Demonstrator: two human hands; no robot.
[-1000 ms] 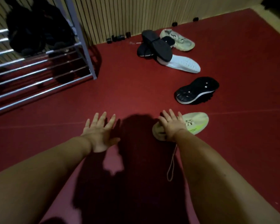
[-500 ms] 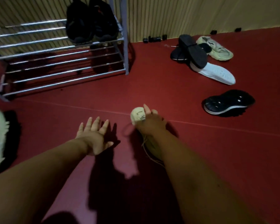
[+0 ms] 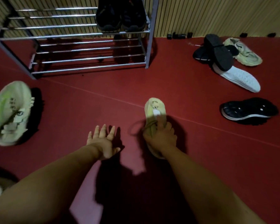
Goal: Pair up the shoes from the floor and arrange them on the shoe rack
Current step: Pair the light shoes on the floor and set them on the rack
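While our right hand (image 3: 160,139) grips a pale green sneaker (image 3: 154,109) around its laced middle, our left hand (image 3: 102,143) hovers beside it, fingers spread and released, over the red floor (image 3: 103,102).

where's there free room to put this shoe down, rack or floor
Free for the held shoe: the rack's top shelf left of the black pair, its lower shelf, and red floor between rack, the green shoe at left and your left hand. Crowded: far right, with the shoe pile and an upturned black shoe.
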